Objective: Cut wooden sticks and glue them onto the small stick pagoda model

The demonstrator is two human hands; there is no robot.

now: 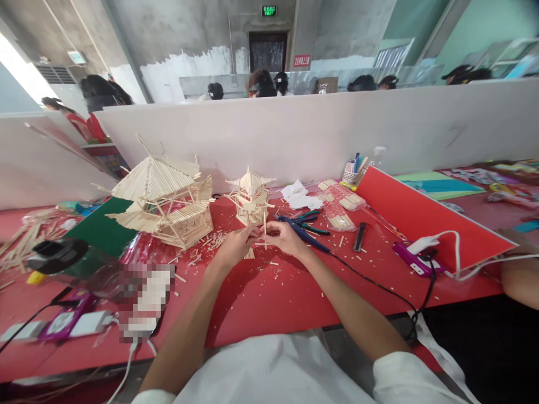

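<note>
Two hands meet mid-frame, presumably for fine control; the right hand [286, 237] pinches a thin upright stick [265, 217]; the left hand [240, 242] curls beside it, its grip unclear; a small stick pavilion [251, 197] stands just behind; a blue corded tool [301, 232] lies rightward, seemingly for reach.

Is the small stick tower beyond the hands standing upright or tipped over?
The tower is upright: its pointed roof is uppermost.
</note>
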